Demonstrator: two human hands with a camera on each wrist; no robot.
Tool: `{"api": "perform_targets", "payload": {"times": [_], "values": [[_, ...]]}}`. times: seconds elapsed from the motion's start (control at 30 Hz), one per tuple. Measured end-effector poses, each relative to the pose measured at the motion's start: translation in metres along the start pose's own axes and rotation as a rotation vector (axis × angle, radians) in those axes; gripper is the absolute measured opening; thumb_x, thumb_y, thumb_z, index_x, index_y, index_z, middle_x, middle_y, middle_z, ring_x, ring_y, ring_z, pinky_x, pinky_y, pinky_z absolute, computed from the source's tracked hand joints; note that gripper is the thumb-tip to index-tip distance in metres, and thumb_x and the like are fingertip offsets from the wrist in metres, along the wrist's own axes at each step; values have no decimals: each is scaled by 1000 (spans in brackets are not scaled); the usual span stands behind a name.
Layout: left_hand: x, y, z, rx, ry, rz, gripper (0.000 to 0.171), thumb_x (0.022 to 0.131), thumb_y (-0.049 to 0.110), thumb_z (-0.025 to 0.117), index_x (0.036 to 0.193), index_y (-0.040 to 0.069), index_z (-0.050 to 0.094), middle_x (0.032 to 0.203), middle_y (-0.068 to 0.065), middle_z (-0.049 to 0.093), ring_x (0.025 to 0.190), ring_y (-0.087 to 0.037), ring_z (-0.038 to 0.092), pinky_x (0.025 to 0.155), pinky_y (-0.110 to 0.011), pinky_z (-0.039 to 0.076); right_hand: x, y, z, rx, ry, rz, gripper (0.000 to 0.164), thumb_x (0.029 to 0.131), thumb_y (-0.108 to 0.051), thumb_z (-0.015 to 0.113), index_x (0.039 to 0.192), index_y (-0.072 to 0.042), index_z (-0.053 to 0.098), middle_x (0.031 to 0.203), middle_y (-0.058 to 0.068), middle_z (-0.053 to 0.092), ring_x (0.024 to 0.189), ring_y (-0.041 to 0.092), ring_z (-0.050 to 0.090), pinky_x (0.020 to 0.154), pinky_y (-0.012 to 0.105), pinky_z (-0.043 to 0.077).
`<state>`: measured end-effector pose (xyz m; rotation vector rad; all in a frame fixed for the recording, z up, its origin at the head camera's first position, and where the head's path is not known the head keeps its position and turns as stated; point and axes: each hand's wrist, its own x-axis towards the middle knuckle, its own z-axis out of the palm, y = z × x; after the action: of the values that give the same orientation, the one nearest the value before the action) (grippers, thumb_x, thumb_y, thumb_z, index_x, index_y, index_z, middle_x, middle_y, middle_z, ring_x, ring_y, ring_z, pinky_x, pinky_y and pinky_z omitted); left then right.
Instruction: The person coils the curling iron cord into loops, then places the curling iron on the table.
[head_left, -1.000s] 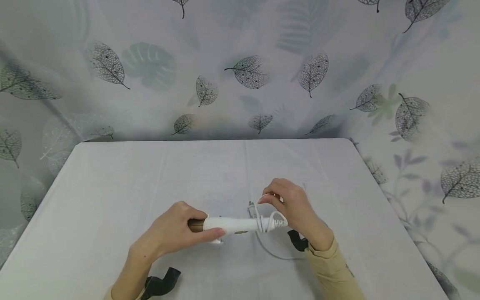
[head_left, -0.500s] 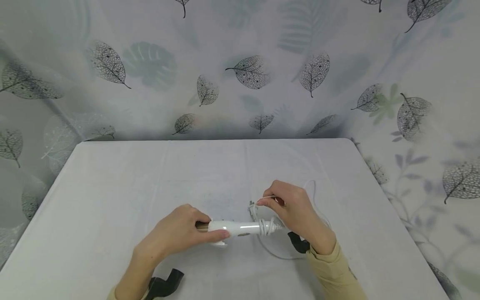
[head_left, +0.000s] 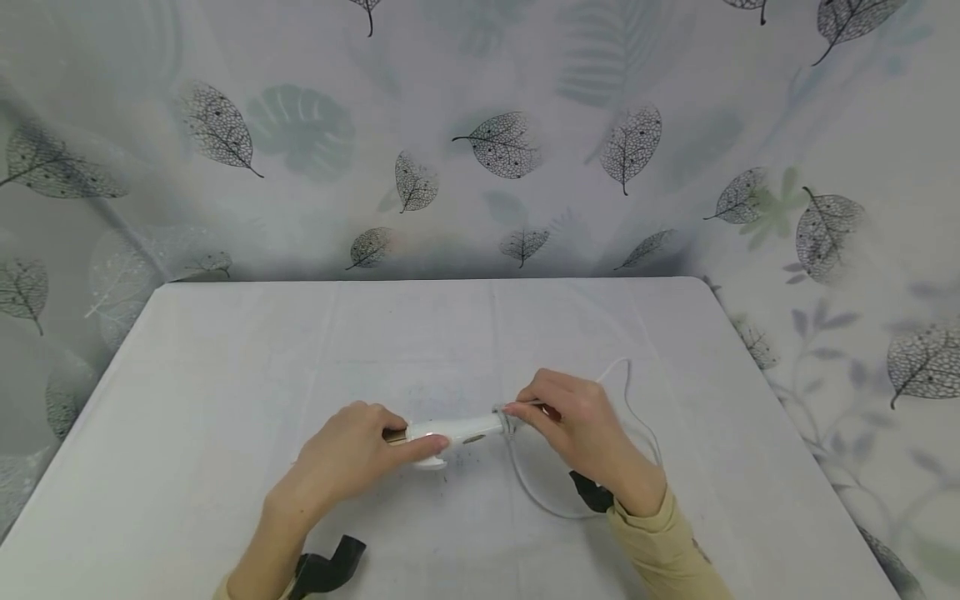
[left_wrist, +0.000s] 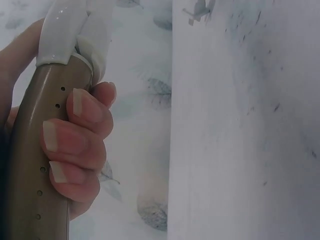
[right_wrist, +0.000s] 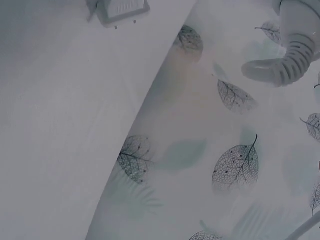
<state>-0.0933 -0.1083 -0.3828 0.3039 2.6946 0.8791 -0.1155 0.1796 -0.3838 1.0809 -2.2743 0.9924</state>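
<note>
A curling iron with a white handle (head_left: 457, 430) and a brown barrel (left_wrist: 37, 135) is held sideways above the table. My left hand (head_left: 345, 457) grips the barrel, fingers curled round it, thumb along the white part. With thumb and fingertips my right hand (head_left: 581, 421) pinches the white cord (head_left: 525, 483) at the handle's far end, where some of it is wound round. That hand hides the handle's tip in the head view. The right wrist view shows the ribbed cord sleeve (right_wrist: 295, 57) and the plug (right_wrist: 124, 11).
The table (head_left: 405, 333) has a white cover. A loop of cord (head_left: 628, 400) passes behind my right wrist, and another hangs below the handle. Black straps (head_left: 330, 567) sit at both wrists. A leaf-print curtain (head_left: 450, 83) surrounds the table's back and sides.
The curling iron's right end has tilted up and towards my right hand, which has shifted slightly down and left along the cord. A loop of cord has come out behind the right wrist.
</note>
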Motion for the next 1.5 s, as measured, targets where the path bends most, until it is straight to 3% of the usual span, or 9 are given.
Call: {"api": "perform_targets", "payload": {"times": [0.13,0.3,0.43,0.53,0.67,0.77,1.1,1.37,1.5], "values": [[0,-3,-6,-11,15,-54,68,74,84,59,55,20,46,56,9,27,55,-8,23,49,-25,19,0,0,5,15,24,-19,11,84,-10,79,86,-12,68,70,-7,52,58,2,37,53,11,29],[-1,-4,-9,-11,48,-31,67,76,85,55,57,20,54,56,10,30,55,-7,25,49,-25,20,0,-2,8,2,28,-18,17,80,-3,81,86,-12,67,71,-7,52,58,2,36,53,11,30],[0,-1,-8,-9,83,-20,66,78,83,55,60,20,59,54,10,34,53,-7,29,48,-25,23,0,-2,9,-23,34,5,9,91,-16,74,88,-11,68,71,-6,51,58,3,37,53,12,30],[2,0,-7,6,113,-36,64,79,80,58,63,19,63,54,9,37,52,-7,32,48,-25,24,-1,-2,10,-23,23,27,17,97,-24,67,91,-8,69,72,-5,51,59,3,37,53,12,31],[4,0,-4,13,142,-63,65,80,79,59,67,16,66,55,7,39,52,-9,34,48,-26,26,-1,-2,13,-39,-4,34,7,89,-10,75,92,-6,70,73,-4,52,59,2,39,54,11,33],[6,0,-2,6,156,-81,68,78,82,56,68,16,66,56,6,41,52,-10,36,48,-27,27,0,-2,14,-46,-4,45,13,84,-1,77,93,-6,70,74,-4,54,61,2,41,55,12,35],[4,-1,-2,-20,230,-142,75,78,88,47,61,15,50,59,6,28,54,-10,28,49,-27,23,1,-1,12,-112,127,115,11,88,-1,74,97,-6,71,80,-1,63,69,9,53,60,17,39],[7,-2,-3,3,284,-165,74,77,88,49,65,16,57,60,3,39,54,-13,37,47,-28,27,1,-2,14,-114,93,60,15,82,1,78,94,-6,72,76,-3,63,62,5,49,56,15,40],[7,-2,-4,-17,287,-176,75,77,89,48,63,15,53,60,3,37,54,-13,35,46,-27,25,2,-2,15,-121,111,54,17,82,4,77,95,-5,73,77,-2,64,62,5,49,56,14,41]]}}
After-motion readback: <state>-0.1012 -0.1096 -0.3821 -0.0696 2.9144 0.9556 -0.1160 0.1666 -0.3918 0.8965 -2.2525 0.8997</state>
